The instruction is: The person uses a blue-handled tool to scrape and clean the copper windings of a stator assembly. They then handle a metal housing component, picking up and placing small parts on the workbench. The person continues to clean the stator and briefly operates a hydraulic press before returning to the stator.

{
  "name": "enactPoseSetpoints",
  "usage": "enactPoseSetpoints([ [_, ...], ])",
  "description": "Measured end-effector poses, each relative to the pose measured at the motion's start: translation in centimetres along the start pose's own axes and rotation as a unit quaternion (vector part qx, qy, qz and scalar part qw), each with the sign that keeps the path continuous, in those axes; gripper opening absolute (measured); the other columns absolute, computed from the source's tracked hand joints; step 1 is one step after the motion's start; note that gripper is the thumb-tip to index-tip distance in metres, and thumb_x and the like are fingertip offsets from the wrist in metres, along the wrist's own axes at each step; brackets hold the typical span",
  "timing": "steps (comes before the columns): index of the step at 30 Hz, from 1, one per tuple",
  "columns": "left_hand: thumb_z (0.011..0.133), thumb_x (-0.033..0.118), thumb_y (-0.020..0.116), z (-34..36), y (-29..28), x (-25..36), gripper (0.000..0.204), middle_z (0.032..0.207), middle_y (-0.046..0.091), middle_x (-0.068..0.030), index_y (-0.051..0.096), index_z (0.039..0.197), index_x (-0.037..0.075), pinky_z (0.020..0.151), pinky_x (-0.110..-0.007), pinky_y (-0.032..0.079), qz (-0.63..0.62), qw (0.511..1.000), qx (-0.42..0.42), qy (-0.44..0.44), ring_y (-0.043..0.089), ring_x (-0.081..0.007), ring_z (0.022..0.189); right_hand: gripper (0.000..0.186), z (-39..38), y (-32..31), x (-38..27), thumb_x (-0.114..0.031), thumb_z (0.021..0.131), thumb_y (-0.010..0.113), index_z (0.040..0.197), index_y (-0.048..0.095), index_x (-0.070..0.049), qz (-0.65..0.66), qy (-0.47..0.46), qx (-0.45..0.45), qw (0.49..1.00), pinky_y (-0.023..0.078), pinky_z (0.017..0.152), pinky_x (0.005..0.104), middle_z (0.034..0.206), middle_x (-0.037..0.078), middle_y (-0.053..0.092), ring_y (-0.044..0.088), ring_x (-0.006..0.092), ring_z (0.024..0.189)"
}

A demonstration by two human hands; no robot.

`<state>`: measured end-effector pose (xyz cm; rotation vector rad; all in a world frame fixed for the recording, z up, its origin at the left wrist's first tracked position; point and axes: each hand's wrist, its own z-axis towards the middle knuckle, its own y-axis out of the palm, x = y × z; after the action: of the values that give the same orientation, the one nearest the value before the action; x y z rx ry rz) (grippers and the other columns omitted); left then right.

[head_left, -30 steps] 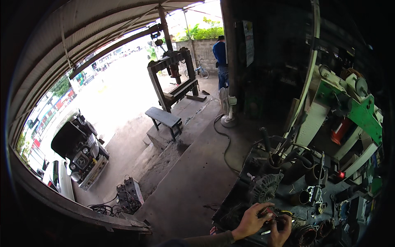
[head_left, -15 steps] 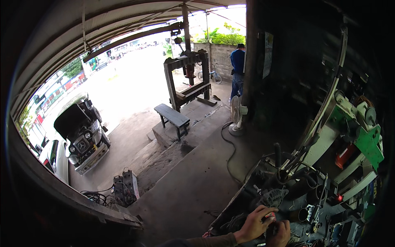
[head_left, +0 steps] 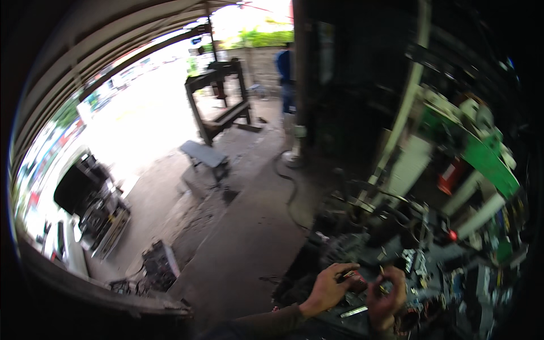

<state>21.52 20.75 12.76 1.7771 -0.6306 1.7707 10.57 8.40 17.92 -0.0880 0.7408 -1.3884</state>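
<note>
Cluttered table, four o'clock: right hand just rose beside left hand, whose fingers gripped reddish part; right fingers curled, contents unclear.

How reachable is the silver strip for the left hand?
Likely yes: the silver strip lies close beside the left hand, nothing visible covering it. But that hand seems to hold the red part, so may need freeing first.

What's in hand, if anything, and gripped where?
Left hand: a small reddish part, apparently by its left side, though blur hides the exact grip. Right hand: too blurred to tell.
</note>
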Motion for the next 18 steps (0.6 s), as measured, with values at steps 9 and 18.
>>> enactPoseSetpoints([
  [9,0.097,-0.002,0.075,-0.4,-1.4,4.3,0.055,0.155,0.046,-0.0100,0.057,0.148,-0.006,0.113,-0.034,0.050,-0.213,0.949,-0.213,-0.092,0.056,-0.0188,0.138,0.022,4.0,2.9,-1.3,0.010,0.089,0.062,0.107,0.071,0.000,0.287,0.194,0.037,0.937,0.052,0.071,0.0329,0.101,0.012,0.065,0.065,0.0203,0.084],
  [18,0.096,-0.003,0.078,2.7,-4.5,4.6,0.049,0.140,0.066,-0.0124,0.063,0.142,-0.007,0.107,-0.032,0.056,-0.215,0.964,-0.133,-0.080,0.070,-0.0197,0.121,0.011,17.9,3.1,11.8,-0.008,0.094,0.073,0.102,0.075,0.000,-0.027,0.041,-0.024,0.998,0.056,0.078,0.0440,0.101,0.017,0.071,0.070,0.0387,0.089],
])
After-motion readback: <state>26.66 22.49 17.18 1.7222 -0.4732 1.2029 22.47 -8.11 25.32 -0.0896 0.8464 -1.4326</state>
